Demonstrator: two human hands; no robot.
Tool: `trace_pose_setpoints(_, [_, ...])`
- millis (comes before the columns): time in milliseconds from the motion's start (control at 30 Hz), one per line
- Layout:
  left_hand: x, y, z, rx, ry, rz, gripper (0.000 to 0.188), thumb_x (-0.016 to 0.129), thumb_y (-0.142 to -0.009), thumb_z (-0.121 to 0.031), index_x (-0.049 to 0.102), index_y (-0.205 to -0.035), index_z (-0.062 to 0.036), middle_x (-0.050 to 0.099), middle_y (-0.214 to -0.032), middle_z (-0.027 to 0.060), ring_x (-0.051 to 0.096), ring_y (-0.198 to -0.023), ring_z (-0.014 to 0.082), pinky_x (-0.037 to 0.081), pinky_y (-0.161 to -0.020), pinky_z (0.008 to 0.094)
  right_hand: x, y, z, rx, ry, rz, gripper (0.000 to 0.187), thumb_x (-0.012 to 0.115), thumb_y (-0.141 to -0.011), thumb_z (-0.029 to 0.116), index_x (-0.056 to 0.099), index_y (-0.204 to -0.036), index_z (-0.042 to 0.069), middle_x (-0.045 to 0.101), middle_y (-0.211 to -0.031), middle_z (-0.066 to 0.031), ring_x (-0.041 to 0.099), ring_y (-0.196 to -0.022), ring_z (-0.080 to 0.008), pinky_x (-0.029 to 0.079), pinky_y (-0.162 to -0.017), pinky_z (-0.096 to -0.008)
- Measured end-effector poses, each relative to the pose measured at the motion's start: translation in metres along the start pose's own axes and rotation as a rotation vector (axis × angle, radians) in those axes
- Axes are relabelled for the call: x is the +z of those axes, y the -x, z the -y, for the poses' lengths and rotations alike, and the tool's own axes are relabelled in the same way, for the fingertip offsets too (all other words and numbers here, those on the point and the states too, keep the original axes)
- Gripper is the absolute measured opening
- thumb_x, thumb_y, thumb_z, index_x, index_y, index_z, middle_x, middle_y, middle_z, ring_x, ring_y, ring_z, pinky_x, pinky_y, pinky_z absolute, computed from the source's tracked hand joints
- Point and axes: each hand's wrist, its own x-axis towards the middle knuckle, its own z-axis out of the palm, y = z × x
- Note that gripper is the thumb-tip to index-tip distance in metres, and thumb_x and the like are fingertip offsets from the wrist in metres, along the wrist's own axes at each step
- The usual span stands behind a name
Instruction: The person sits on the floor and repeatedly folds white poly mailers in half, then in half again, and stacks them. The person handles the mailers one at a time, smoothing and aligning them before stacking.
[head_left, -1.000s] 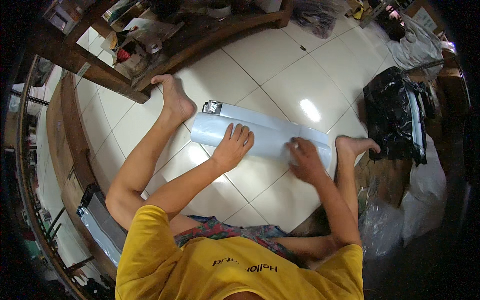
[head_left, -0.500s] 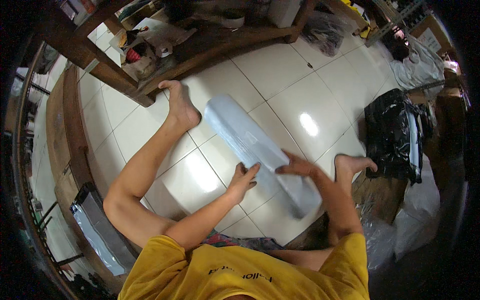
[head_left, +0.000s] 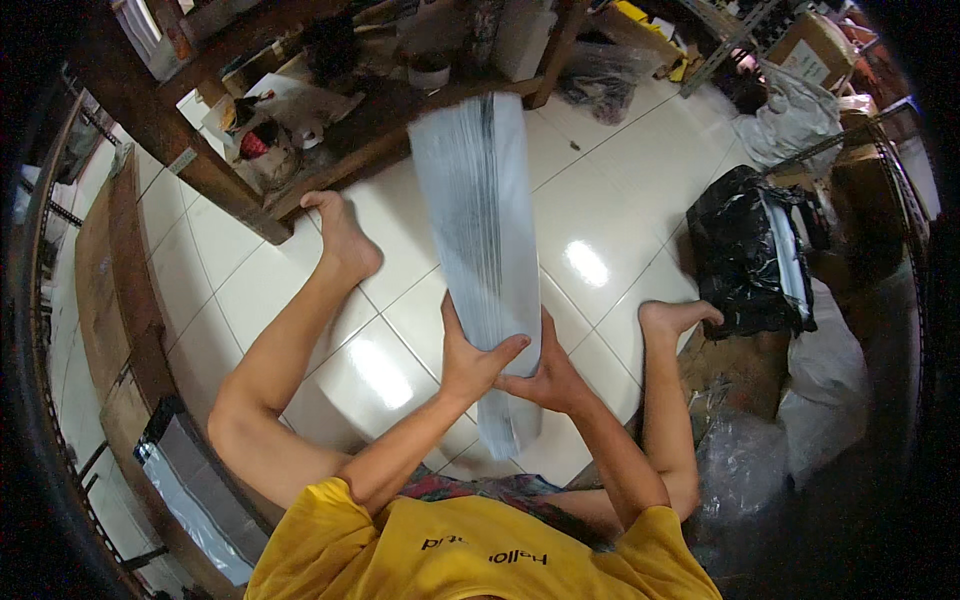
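A long, thick stack of pale grey plastic sheets, their layered edges showing, stands up between my two hands above the floor. My left hand wraps the stack's left side low down, its thumb across the front. Around the right side is my right hand, closed on the same stack, with its thumb near the left one. The far end of the stack leans toward the wooden bench, and its lower end hangs over my lap. Some fingers of both hands are hidden behind it.
A wooden bench with cluttered shelves stands ahead. On the right lies a black plastic-wrapped package, with clear plastic bags nearer me. A grey and silver plastic packet lies at left. My bare feet rest on white floor tiles.
The stack has swung from a slant to nearly straight ahead and been raised. My left hand, fingers loosely bent beside it before, now grips it; my right hand has shifted left.
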Motion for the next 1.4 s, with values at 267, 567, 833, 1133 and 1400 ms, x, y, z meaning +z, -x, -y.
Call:
trace_pose_setpoints(267, [-0.037,-0.009,0.016,0.212,-0.47,0.32,0.112,0.091,-0.061,-0.033,0.028,-0.146,0.0028,0.042,-0.14,0.0225,0.042,-0.131,0.0378,0.032,-0.112,0.0472,-0.009,0.001,0.009,-0.132,0.383,0.118,0.108,0.085,-0.076,0.03,0.015,-0.156,0.007,0.031,-0.155,-0.0214,0.029,-0.146,-0.0344,0.024,-0.121,-0.0454])
trace_pose_setpoints(567, [-0.038,-0.01,0.069,0.37,-0.633,0.402,0.138,0.096,-0.052,-0.043,0.013,-0.151,0.0049,0.038,-0.146,0.0262,0.041,-0.135,0.0418,0.034,-0.114,0.0463,-0.015,0.007,-0.025,-0.036,0.307,0.106,0.078,0.077,-0.085,0.042,0.041,-0.146,0.009,0.039,-0.155,-0.0159,0.032,-0.145,-0.0326,0.021,-0.122,-0.0462])
trace_pose_setpoints(833, [-0.028,-0.037,0.094,0.251,-0.56,0.45,0.122,0.096,-0.055,-0.038,0.026,-0.148,-0.0006,0.047,-0.138,0.023,0.05,-0.13,0.0363,0.044,-0.107,0.0432,-0.022,-0.012,-0.029,0.012,0.203,0.01,0.07,0.071,-0.088,0.051,0.049,-0.142,0.011,0.047,-0.148,-0.0135,0.04,-0.139,-0.0309,0.028,-0.119,-0.0449])
trace_pose_setpoints(1133, [-0.031,-0.024,0.085,0.281,-0.496,0.425,0.118,0.095,-0.058,-0.032,0.025,-0.147,0.0019,0.042,-0.139,0.0243,0.048,-0.128,0.0378,0.043,-0.107,0.0438,-0.039,0.004,0.019,-0.012,0.38,0.104,0.077,0.071,-0.085,0.052,0.045,-0.143,0.008,0.047,-0.147,-0.0129,0.04,-0.138,-0.0319,0.026,-0.12,-0.0441])
trace_pose_setpoints(1400, [-0.032,-0.014,0.079,0.228,-0.495,0.337,0.136,0.098,-0.05,-0.042,0.016,-0.149,0.0051,0.036,-0.141,0.026,0.043,-0.131,0.0409,0.039,-0.11,0.0466,-0.034,0.025,0.04,-0.065,0.445,0.055,0.08,0.087,-0.072,0.045,0.056,-0.135,0.006,0.053,-0.142,-0.0148,0.044,-0.135,-0.0338,0.029,-0.117,-0.0464])
